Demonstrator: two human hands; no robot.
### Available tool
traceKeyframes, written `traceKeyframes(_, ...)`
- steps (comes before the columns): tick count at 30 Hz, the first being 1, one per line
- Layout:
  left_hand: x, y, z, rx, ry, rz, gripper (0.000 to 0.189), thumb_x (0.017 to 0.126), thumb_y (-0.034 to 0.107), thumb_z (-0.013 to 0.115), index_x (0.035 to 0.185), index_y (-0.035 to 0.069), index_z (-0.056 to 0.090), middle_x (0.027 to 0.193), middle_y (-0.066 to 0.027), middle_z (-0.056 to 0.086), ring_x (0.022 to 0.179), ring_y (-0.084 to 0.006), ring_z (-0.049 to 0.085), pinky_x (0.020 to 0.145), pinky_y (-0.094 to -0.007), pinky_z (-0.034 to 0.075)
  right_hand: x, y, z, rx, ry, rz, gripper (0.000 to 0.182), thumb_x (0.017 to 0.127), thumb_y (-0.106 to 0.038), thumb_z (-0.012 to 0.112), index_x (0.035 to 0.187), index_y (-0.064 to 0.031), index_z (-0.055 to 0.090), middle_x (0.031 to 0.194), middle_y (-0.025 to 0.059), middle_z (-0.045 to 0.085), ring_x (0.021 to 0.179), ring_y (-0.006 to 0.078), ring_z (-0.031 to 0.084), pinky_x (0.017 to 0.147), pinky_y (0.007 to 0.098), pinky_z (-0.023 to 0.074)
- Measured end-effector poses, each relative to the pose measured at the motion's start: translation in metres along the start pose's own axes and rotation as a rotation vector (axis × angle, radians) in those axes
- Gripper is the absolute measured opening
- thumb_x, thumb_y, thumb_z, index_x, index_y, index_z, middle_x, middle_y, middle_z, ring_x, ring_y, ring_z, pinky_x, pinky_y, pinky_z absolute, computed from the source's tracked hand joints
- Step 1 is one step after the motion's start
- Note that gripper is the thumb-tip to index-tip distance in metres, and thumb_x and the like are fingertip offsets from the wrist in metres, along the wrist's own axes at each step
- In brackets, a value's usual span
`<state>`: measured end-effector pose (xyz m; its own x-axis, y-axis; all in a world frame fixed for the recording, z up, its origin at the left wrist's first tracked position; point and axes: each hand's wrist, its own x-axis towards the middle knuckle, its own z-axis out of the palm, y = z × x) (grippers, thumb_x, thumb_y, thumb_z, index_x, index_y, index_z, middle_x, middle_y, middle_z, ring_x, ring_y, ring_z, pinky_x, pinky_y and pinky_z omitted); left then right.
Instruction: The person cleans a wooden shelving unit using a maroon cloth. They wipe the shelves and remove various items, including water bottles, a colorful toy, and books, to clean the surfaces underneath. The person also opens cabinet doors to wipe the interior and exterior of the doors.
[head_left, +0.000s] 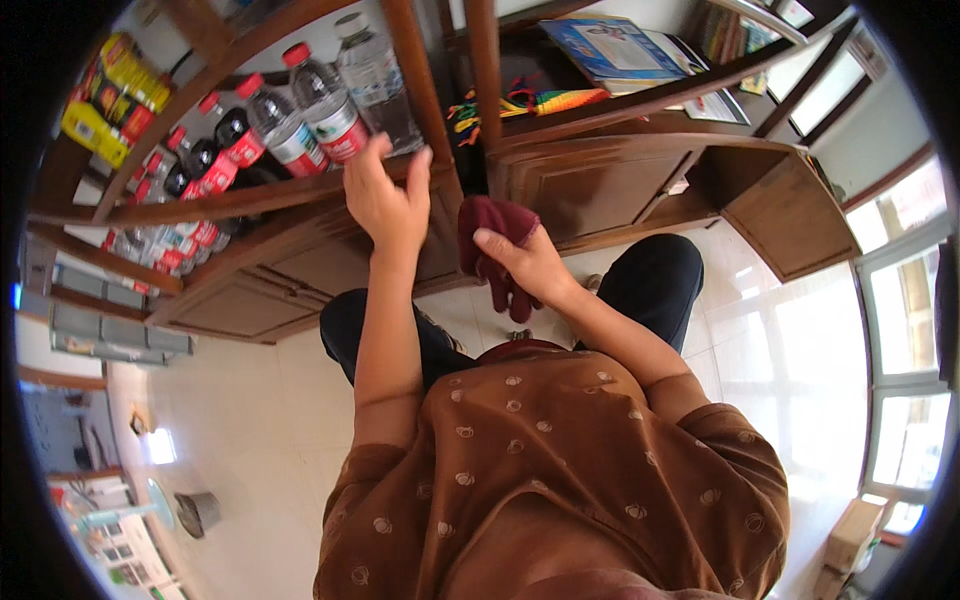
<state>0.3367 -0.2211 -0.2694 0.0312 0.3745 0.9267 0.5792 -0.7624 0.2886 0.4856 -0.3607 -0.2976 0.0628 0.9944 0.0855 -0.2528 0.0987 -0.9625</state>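
My left hand (388, 196) is raised at the front of a wooden shelf (300, 191), thumb and fingers apart, nothing in it. Its fingertips overlap the lower part of a red-capped plastic water bottle (321, 94); whether they touch it I cannot tell. Right beside that bottle stands a larger clear bottle (373, 75) with a pale cap. A crumpled maroon cloth (486, 216) is gripped in my right hand (534, 262), its lower end hanging down in finger-like folds. That hand is in front of the cabinet's wooden doors (585, 187).
Several dark cola bottles (238, 135) and more water bottles (274, 124) line the shelf, with yellow packages (112, 97) at far left. A colourful knitted item (566, 100) and books (611, 49) lie to the right. One cabinet door (795, 214) hangs ajar at right.
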Motion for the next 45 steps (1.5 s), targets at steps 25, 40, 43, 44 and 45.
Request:
traceKeyframes(25, 0.051, 0.075, 0.188, -0.038, -0.87, -0.086, 0.041, 0.091, 0.013, 0.064, 0.131, 0.007, 0.063, 0.131, -0.0177, 0.064, 0.122, -0.037, 0.058, 0.103, -0.0457, 0.047, 0.08, -0.004, -0.167, -0.582, 0.919, -0.769, 0.05, 0.084, 0.004, 0.061, 0.133, -0.0028, 0.055, 0.132, 0.0252, 0.057, 0.131, 0.0459, 0.048, 0.111, 0.0462, 0.0377)
traceKeyframes(40, 0.061, 0.048, 0.207, -0.154, -1.161, -0.265, 0.048, 0.095, 0.021, 0.068, 0.139, 0.004, 0.058, 0.133, -0.0195, 0.065, 0.121, -0.0309, 0.062, 0.102, -0.0379, 0.046, 0.054, 0.007, -0.235, -1.156, 0.822, -0.836, 0.057, 0.073, 0.009, 0.06, 0.126, -0.0119, 0.063, 0.138, 0.0174, 0.056, 0.133, 0.0434, 0.047, 0.112, 0.049, 0.0412)
traceKeyframes(43, 0.062, 0.052, 0.201, -0.097, -1.076, -0.22, 0.046, 0.095, 0.022, 0.068, 0.136, 0.005, 0.06, 0.13, -0.0187, 0.065, 0.121, -0.0323, 0.06, 0.102, -0.0394, 0.046, 0.051, 0.014, -0.254, -0.983, 1.07, -0.67, 0.054, 0.081, 0.008, 0.058, 0.131, -0.0123, 0.06, 0.134, 0.0186, 0.057, 0.128, 0.0443, 0.05, 0.107, 0.0471, 0.0443)
traceKeyframes(44, 0.063, 0.053, 0.198, -0.058, -1.034, -0.184, 0.045, 0.094, 0.023, 0.068, 0.135, 0.005, 0.061, 0.129, -0.0182, 0.065, 0.12, -0.0329, 0.06, 0.102, -0.0402, 0.046, 0.051, 0.019, -0.263, -0.907, 1.086, -0.678, 0.053, 0.081, 0.007, 0.057, 0.131, -0.0114, 0.06, 0.133, 0.0188, 0.058, 0.128, 0.0443, 0.051, 0.107, 0.0465, 0.0442)
traceKeyframes(45, 0.066, 0.065, 0.192, 0.014, -0.965, -0.075, 0.044, 0.094, 0.023, 0.068, 0.134, 0.006, 0.062, 0.127, -0.0178, 0.065, 0.12, -0.0336, 0.059, 0.102, -0.0412, 0.046, 0.05, 0.023, -0.271, -0.835, 1.106, -0.68, 0.052, 0.082, 0.007, 0.057, 0.131, -0.0105, 0.06, 0.133, 0.0189, 0.058, 0.128, 0.0443, 0.051, 0.107, 0.0459, 0.044)
